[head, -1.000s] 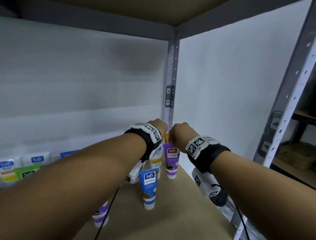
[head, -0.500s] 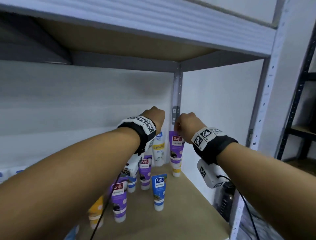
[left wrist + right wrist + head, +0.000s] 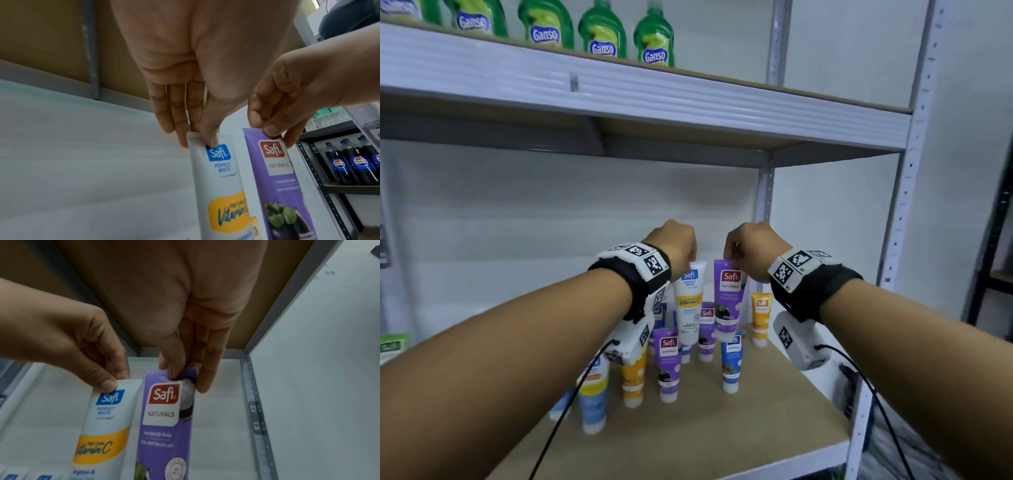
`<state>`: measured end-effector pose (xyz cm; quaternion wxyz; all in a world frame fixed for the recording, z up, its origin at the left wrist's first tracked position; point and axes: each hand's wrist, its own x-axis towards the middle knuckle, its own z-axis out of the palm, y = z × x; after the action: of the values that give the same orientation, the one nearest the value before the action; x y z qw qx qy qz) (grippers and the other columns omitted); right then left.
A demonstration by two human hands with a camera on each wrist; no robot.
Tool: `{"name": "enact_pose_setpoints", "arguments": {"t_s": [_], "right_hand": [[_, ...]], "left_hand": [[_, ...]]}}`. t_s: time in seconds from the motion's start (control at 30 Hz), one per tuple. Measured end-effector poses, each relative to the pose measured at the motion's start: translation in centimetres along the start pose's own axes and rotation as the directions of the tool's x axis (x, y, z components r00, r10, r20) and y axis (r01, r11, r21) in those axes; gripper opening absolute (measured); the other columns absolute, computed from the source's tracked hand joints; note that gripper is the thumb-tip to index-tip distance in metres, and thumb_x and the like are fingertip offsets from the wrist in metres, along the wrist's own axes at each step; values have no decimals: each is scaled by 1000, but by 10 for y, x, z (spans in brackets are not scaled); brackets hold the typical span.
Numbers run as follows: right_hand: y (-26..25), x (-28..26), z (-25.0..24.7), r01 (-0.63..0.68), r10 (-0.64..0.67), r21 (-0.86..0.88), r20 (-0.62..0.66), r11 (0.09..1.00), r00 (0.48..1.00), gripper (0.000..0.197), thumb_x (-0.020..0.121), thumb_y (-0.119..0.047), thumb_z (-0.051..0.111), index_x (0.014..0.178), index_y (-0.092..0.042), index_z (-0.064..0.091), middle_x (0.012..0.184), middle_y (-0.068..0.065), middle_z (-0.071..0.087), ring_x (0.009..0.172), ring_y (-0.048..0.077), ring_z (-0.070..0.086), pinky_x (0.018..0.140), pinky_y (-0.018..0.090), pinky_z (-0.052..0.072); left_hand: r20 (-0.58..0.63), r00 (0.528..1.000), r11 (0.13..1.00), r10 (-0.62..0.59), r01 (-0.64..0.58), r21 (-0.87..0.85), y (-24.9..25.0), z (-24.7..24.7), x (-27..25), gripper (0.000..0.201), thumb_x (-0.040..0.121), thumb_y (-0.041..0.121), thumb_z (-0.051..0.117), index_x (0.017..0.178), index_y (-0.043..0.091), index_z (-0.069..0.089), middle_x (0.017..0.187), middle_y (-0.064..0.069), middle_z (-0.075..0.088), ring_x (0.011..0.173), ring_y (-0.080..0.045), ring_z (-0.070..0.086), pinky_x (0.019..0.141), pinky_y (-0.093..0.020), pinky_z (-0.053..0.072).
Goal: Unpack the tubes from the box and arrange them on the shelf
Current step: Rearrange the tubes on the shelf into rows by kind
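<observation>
Tubes of soft plastic are hanging cap-down over the brown shelf board [image 3: 774,404]: the left hand [image 3: 674,245] is pinching the white-and-yellow tube [image 3: 689,301] by its flat crimped end, the right hand [image 3: 751,248] likewise pinching the purple tube [image 3: 727,301], side by side.

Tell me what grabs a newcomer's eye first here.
Two raised hands in mid-frame: the left hand pinches the top of a white Safi tube with a yellow band, the right hand a purple Safi tube. Green Ganso bottles line the shelf above.
</observation>
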<state>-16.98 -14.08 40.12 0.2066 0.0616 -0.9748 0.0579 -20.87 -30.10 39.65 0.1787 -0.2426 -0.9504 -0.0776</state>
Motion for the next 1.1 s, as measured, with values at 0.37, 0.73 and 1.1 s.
{"name": "enact_pose_setpoints", "arguments": {"t_s": [0.37, 0.73, 1.1], "right_hand": [[-39, -59, 64, 27, -35, 58, 145, 998, 989, 17, 87, -2, 56, 96, -11, 68, 98, 4, 67, 92, 21, 61, 71, 22, 41], [-59, -82, 107, 20, -34, 59, 233, 998, 972, 18, 92, -7, 53, 107, -9, 62, 113, 6, 65, 104, 21, 61, 73, 21, 39], [-54, -92, 138, -97, 65, 239, 138, 966, 988, 22, 83, -6, 60, 101, -18, 58, 111, 3, 62, 103, 21, 60, 77, 27, 51]], "left_hand": [[56, 998, 997, -19, 24, -78, -39, 60, -88, 17, 85, 12, 65, 98, 15, 74, 103, -9, 69, 89, -27, 67, 79, -32, 55], [94, 996, 990, 3, 10, -142, -51, 113, -113, 13, 88, 13, 64, 99, 16, 70, 103, -6, 66, 94, -24, 64, 87, -36, 53], [52, 993, 916, -108, 120, -383, -61, 141, -126, 30, 80, 28, 73, 106, 20, 59, 105, 2, 66, 95, -16, 64, 81, -30, 54]]}}
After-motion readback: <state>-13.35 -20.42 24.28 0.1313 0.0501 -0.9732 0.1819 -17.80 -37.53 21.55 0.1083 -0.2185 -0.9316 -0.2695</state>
